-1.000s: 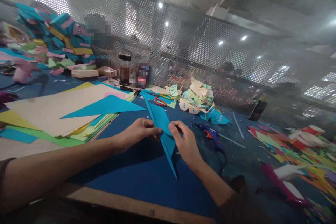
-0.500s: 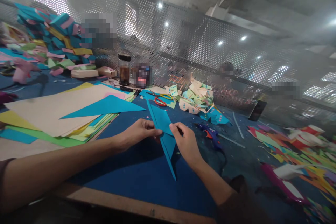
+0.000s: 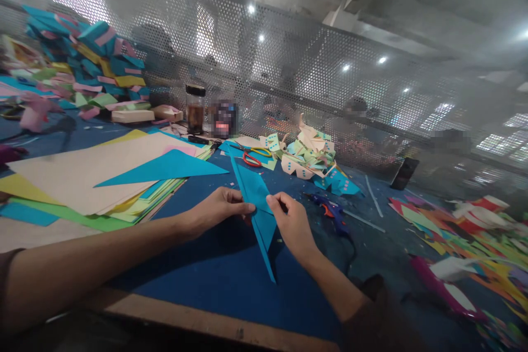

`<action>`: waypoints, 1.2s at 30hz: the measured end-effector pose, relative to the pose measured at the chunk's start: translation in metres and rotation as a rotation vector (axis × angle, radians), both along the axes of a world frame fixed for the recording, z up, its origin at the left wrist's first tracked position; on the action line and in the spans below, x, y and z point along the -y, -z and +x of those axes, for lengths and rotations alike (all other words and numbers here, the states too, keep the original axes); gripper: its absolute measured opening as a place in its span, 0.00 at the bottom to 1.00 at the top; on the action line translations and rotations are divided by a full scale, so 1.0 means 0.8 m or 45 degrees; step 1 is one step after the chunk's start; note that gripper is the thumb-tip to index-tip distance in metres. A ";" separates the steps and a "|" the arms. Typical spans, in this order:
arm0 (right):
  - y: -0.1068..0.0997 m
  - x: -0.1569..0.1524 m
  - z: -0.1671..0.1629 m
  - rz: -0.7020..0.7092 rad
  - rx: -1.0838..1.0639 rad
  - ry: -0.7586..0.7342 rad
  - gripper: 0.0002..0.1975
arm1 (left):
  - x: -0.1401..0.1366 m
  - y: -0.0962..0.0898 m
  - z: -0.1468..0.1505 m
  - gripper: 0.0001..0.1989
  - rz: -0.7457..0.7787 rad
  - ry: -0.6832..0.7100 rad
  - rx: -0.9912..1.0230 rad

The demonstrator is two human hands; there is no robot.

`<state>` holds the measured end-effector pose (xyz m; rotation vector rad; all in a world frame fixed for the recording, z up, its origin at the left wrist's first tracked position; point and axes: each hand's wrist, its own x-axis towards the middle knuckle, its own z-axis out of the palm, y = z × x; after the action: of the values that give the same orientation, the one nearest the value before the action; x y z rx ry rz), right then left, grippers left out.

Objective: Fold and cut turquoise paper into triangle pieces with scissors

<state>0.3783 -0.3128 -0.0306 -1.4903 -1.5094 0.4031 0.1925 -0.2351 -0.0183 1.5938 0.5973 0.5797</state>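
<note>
A folded sheet of blue paper is held between my two hands, slanting over the dark blue table top. Its left edge is a narrow folded strip, and a pointed end reaches down toward the table's near side. My left hand pinches that strip at mid-length, thumb on top, with its other fingers partly hidden behind the paper. At the right edge, my right hand grips the sheet between thumb and fingers. Left of my hands, a blue paper triangle lies on a stack of coloured sheets.
Behind the paper lie red-and-yellow-handled scissors and a heap of folded, dotted paper pieces. A blue glue gun rests to the right, near clear glue sticks. A lidded jar stands before the perforated metal screen.
Both hands keep the same grip in nearly the same place. The blue paper's upper face bends slightly near my right fingertips.
</note>
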 end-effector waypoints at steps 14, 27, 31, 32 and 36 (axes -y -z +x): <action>0.001 -0.001 0.001 0.001 0.017 0.011 0.26 | 0.000 -0.001 -0.002 0.13 0.022 -0.050 -0.022; 0.001 0.000 0.002 -0.023 0.029 -0.003 0.29 | -0.006 0.002 -0.004 0.15 0.069 -0.136 -0.082; -0.001 0.002 0.002 -0.031 -0.017 -0.002 0.29 | -0.005 0.000 -0.004 0.14 0.045 -0.130 -0.063; -0.002 0.002 0.001 -0.027 -0.033 -0.007 0.27 | -0.004 -0.001 -0.004 0.14 0.040 -0.129 -0.060; -0.007 0.003 0.000 -0.038 -0.079 -0.088 0.20 | 0.000 -0.004 -0.003 0.14 0.030 -0.089 -0.057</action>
<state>0.3782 -0.3150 -0.0253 -1.4386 -1.5145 0.5110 0.1897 -0.2347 -0.0154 1.6165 0.6839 0.6060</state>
